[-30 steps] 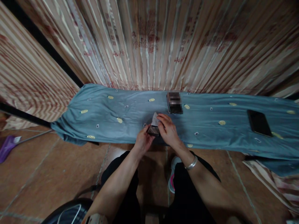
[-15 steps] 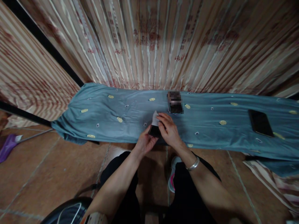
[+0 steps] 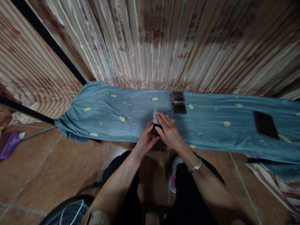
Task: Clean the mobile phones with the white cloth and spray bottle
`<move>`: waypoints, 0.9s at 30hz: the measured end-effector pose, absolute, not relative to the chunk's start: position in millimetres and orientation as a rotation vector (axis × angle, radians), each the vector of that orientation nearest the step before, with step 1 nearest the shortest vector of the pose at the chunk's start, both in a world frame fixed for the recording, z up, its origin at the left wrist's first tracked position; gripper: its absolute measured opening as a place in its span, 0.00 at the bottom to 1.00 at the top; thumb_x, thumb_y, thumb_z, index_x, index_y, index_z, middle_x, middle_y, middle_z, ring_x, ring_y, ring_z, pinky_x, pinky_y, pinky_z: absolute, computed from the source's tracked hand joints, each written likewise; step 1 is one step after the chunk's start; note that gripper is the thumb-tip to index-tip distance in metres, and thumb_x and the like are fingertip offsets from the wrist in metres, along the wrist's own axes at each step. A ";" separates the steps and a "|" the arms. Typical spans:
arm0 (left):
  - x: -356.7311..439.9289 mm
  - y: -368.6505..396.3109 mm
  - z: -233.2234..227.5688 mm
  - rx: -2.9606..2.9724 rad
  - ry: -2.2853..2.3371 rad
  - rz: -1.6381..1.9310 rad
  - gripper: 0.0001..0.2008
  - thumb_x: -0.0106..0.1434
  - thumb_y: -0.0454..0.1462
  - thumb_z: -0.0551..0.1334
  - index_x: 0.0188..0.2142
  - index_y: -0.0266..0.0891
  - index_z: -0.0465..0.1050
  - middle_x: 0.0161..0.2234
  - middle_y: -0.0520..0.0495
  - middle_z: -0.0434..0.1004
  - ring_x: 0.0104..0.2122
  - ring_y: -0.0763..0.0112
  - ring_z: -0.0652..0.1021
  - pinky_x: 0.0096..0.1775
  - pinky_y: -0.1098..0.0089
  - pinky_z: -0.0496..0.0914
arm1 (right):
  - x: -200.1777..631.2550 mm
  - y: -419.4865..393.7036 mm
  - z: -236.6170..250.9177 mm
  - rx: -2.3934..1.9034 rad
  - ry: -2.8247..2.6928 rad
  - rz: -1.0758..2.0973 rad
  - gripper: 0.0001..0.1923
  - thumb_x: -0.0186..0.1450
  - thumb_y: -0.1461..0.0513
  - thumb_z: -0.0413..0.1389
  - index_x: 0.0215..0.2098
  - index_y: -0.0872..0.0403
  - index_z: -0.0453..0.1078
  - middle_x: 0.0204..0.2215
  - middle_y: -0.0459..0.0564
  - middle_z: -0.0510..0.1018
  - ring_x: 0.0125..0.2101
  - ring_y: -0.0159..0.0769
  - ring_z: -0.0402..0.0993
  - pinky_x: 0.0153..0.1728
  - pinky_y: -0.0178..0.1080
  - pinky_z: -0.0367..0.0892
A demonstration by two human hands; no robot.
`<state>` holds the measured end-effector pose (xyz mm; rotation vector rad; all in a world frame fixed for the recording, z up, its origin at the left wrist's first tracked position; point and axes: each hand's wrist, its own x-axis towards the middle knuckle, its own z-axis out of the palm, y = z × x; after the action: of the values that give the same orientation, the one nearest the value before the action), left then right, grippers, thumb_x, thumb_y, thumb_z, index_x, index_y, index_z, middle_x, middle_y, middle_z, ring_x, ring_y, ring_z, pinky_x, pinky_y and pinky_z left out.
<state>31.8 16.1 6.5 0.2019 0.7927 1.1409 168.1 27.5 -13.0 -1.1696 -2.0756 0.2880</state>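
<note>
Small dark box [image 3: 155, 128], partly hidden, held upright-ish over near edge of blue cloth. Pale flap or sheet [image 3: 155, 116] stands up from its top (paper or card, cannot tell), tilted slightly left.

It looks like a room in a home: striped satin curtains [image 3: 164, 47] hang down to a low surface draped in a blue patterned bedsheet [image 3: 131, 115], over a brown tiled floor [image 3: 42, 175].
</note>
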 end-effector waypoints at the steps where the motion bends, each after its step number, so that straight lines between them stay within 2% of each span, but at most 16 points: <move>1: 30.9 16.1 6.0 0.207 0.791 1.145 0.15 0.66 0.31 0.59 0.51 0.43 0.76 0.50 0.47 0.80 0.46 0.67 0.80 0.50 0.61 0.77 | 167.1 27.3 -13.7 -1.170 -2.093 0.300 0.30 0.73 0.56 0.48 0.71 0.54 0.56 0.68 0.59 0.62 0.70 0.47 0.55 0.69 0.57 0.53; 7: 24.3 19.3 -0.6 0.284 0.829 1.170 0.19 0.62 0.32 0.62 0.53 0.43 0.75 0.52 0.46 0.80 0.51 0.64 0.79 0.49 0.67 0.75 | 158.3 21.8 -15.5 -1.144 -2.151 0.335 0.33 0.73 0.55 0.48 0.72 0.58 0.51 0.70 0.62 0.58 0.71 0.48 0.49 0.70 0.57 0.52; 12: 20.2 23.1 -2.5 0.316 0.843 1.228 0.23 0.61 0.31 0.58 0.56 0.40 0.74 0.52 0.44 0.80 0.53 0.63 0.78 0.54 0.64 0.73 | 150.6 14.6 -16.2 -1.105 -2.191 0.366 0.33 0.73 0.55 0.48 0.73 0.58 0.50 0.70 0.62 0.58 0.72 0.46 0.49 0.69 0.57 0.53; 16: 17.3 24.5 -2.2 0.304 0.853 1.266 0.22 0.62 0.32 0.58 0.56 0.38 0.74 0.51 0.43 0.81 0.54 0.61 0.78 0.56 0.61 0.72 | 147.1 10.6 -17.8 -1.076 -2.214 0.386 0.33 0.73 0.55 0.49 0.73 0.56 0.49 0.70 0.61 0.58 0.71 0.46 0.49 0.70 0.57 0.53; 19: 13.6 25.5 -1.9 0.261 0.868 1.269 0.17 0.64 0.33 0.58 0.52 0.37 0.76 0.48 0.43 0.82 0.51 0.61 0.80 0.53 0.62 0.74 | 144.7 6.4 -18.4 -1.046 -2.230 0.386 0.34 0.73 0.55 0.49 0.73 0.57 0.49 0.71 0.61 0.57 0.72 0.46 0.48 0.70 0.56 0.53; 24: 7.4 28.6 0.2 0.151 0.952 1.268 0.10 0.65 0.32 0.59 0.42 0.36 0.77 0.36 0.47 0.83 0.40 0.67 0.82 0.43 0.69 0.76 | 139.7 -2.6 -19.6 -0.986 -2.284 0.357 0.34 0.73 0.55 0.49 0.73 0.59 0.49 0.70 0.64 0.59 0.72 0.47 0.49 0.69 0.57 0.55; 27: 5.8 31.4 0.7 0.085 0.963 1.294 0.07 0.64 0.31 0.59 0.38 0.36 0.77 0.33 0.49 0.82 0.35 0.70 0.82 0.41 0.72 0.75 | 138.2 -6.4 -20.2 -0.927 -2.318 0.320 0.34 0.73 0.54 0.49 0.72 0.61 0.50 0.69 0.65 0.60 0.71 0.49 0.49 0.68 0.58 0.56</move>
<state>5.8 31.4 0.7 0.0853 0.9630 1.2942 138.2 -6.4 -20.2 -0.9268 -2.3181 0.3195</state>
